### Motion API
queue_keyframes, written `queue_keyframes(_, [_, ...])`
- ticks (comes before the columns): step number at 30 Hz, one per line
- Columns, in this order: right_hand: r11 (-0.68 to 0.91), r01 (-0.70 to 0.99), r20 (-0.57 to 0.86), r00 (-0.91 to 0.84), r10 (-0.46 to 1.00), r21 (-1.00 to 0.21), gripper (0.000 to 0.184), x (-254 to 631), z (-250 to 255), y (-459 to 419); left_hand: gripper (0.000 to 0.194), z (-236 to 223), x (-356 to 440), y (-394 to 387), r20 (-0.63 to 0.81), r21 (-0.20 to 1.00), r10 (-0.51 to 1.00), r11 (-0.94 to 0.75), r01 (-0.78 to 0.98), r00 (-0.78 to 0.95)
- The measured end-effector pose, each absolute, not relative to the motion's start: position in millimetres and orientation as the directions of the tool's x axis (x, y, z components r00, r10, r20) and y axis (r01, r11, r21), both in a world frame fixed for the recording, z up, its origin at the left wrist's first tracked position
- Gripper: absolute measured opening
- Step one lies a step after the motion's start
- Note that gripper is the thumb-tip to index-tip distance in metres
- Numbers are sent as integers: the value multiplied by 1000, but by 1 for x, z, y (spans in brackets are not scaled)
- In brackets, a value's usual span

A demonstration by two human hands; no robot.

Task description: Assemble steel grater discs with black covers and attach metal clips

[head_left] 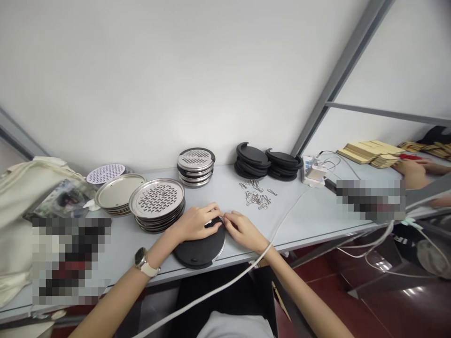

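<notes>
A black round disc [199, 248] with a metal rim showing along its right side lies at the table's front edge. My left hand [200, 220] rests over its top, fingers curled round the upper rim. At the upper right rim my right hand [244, 230] is closed, its fingertips meeting the edge close to the left fingers; what they pinch is hidden. Left of the disc stands a stack of metal grater plates [157, 198]. Small metal clips [259, 198] lie loose on the table to the right.
Smooth metal discs [121, 190] and stacked grater discs with black rims [196, 162] stand behind. Black rings [251, 162] are piled near a power strip [313, 171]. A white cable [232, 280] crosses before my right forearm. Another person's hands [410, 168] are at far right.
</notes>
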State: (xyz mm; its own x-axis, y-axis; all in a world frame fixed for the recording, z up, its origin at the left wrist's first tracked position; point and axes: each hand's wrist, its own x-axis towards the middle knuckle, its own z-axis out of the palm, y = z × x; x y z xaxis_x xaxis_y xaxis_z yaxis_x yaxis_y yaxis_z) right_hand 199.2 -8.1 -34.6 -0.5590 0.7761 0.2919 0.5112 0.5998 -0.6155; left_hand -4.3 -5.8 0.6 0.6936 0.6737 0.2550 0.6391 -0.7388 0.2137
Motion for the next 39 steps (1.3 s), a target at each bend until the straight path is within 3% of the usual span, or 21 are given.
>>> queue_keyframes(8, [661, 548, 312, -598, 738, -514, 27, 197, -31, -2, 26, 2, -5, -6, 275, 179, 672, -739, 649, 688])
queue_keyframes(12, [669, 511, 265, -651, 711, -539, 28, 198, -29, 5, 23, 1, -5, -6, 276, 185, 677, -734, 653, 682])
queue_keyframes(22, [663, 538, 329, -591, 737, -520, 30, 200, -34, -4, 19, 0, -5, -7, 288, 263, 699, -715, 648, 655])
queue_keyframes(39, [652, 541, 327, -578, 747, -532, 28, 202, -35, -5, 23, 2, -8, -6, 284, 220, 685, -728, 649, 671])
